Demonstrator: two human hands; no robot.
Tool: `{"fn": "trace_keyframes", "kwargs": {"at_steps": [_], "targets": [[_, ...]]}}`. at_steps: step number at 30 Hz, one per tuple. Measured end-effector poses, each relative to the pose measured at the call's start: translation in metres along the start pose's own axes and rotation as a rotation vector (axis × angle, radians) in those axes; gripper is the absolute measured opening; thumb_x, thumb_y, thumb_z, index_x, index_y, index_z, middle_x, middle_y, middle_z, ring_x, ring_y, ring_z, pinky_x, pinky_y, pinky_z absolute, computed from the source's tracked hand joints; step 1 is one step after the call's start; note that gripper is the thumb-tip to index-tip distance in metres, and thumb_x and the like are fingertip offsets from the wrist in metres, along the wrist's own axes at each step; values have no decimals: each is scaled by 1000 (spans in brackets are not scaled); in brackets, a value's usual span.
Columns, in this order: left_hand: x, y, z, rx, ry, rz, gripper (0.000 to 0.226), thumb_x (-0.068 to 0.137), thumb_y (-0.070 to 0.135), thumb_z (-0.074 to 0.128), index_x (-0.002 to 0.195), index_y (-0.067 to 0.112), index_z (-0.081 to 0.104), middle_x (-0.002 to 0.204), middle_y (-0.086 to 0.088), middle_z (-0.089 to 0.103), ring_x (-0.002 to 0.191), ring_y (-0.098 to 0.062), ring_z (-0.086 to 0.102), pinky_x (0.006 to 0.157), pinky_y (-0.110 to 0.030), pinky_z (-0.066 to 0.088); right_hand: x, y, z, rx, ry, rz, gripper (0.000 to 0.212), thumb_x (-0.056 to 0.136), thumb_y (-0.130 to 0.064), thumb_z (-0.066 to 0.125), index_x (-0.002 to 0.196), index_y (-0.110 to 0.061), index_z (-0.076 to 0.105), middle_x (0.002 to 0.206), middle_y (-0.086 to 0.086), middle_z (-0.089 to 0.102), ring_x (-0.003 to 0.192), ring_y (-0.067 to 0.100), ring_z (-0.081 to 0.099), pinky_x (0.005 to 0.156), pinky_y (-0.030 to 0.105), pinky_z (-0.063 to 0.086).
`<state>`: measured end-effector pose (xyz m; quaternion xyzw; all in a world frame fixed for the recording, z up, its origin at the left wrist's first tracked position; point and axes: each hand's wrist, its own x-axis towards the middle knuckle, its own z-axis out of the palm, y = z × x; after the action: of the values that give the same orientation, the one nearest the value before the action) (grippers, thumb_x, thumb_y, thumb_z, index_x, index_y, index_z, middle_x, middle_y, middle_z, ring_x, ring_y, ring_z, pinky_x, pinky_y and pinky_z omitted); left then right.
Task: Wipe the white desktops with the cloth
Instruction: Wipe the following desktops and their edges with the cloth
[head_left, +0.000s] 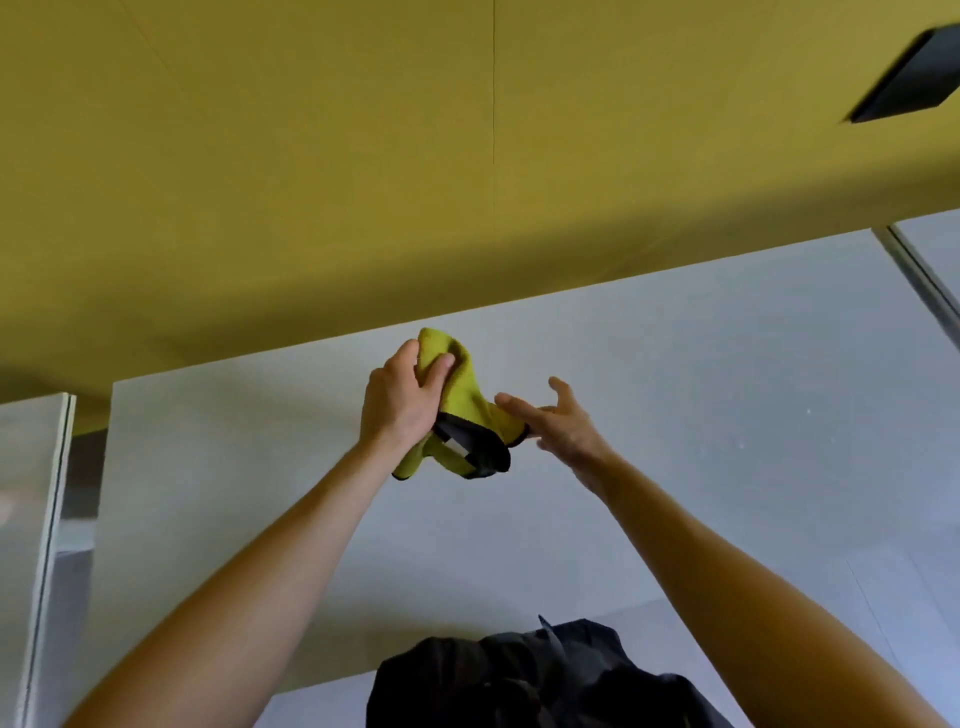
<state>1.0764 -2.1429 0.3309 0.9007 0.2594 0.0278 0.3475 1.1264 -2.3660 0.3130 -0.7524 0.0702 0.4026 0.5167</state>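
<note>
A yellow-green cloth (470, 405) with a dark edge hangs bunched above the white desktop (701, 441). My left hand (402, 400) grips its upper part, fingers curled round the fabric. My right hand (561, 421) is just right of the cloth, fingers spread and straight, the fingertips touching the cloth's lower right side. Whether the cloth touches the desk surface I cannot tell.
A yellow partition wall (363, 182) stands behind the desk. A dark box (909, 78) is fixed to it at top right. Neighbouring desktops lie at the left (31, 493) and far right (935, 244). My dark clothing (530, 680) is at the near edge.
</note>
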Motion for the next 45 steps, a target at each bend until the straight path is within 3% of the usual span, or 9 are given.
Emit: {"fn": "trace_keyframes", "kwargs": {"at_steps": [5,10,16,25,30,33,36,40,45], "targets": [[-4,19,-9,512,-59,325,41,103,62,61,121,25,63,89,-14,75,86,-44,68,72,-43,48,-6,-5,-15,-303,214,-399,73,93,-63,75,152,-26,53,144,-3,66,131,13,63,112,45,53],[-6,34,-19,407,-308,395,38,95,68,67,101,31,59,73,6,60,76,-30,60,67,-39,41,2,-39,-23,-523,-71,-608,79,97,-38,79,165,-26,41,169,-3,45,155,15,40,128,36,33],[-16,9,-23,275,-799,-22,57,67,44,102,107,36,64,100,16,73,92,-11,72,74,-31,57,-1,-55,-38,-569,-127,-651,19,98,-42,75,105,-25,73,109,-7,75,105,21,67,95,43,53],[-19,-27,7,-197,-495,-348,46,71,52,74,102,18,72,103,-5,79,95,-26,76,86,-45,62,2,-43,-32,-621,326,-701,17,95,-34,78,97,-18,73,78,2,61,75,30,56,62,37,36],[-18,-8,7,-897,-541,-630,50,106,47,64,124,1,71,116,-23,77,105,-39,77,93,-62,64,-10,-24,18,-869,108,-750,24,99,-35,58,112,-25,76,100,5,70,83,37,70,70,44,57],[-18,-19,3,-722,-552,-500,39,93,31,84,124,9,71,118,-15,78,109,-30,78,93,-52,66,-16,-13,31,-862,-129,-701,49,93,-5,52,129,-29,75,129,0,74,105,27,71,90,39,59],[-16,-41,-3,-445,-501,-346,44,70,21,83,112,20,73,103,-3,76,101,-24,72,93,-43,59,-4,-6,24,-647,38,-495,45,82,1,52,104,-27,79,111,-4,77,104,22,74,91,39,61],[-4,-47,-17,-491,-676,-195,33,92,-3,70,119,14,72,103,-3,72,95,-12,70,83,-30,61,8,-8,18,-706,0,-495,86,84,-24,86,159,-34,45,161,-7,49,150,17,44,120,32,36],[31,-40,-16,-280,-589,11,37,84,12,79,117,27,71,109,1,76,99,-16,72,94,-40,62,32,-25,17,-693,-14,-393,42,86,-41,85,123,-32,67,102,-1,74,95,27,69,81,40,56]]}}
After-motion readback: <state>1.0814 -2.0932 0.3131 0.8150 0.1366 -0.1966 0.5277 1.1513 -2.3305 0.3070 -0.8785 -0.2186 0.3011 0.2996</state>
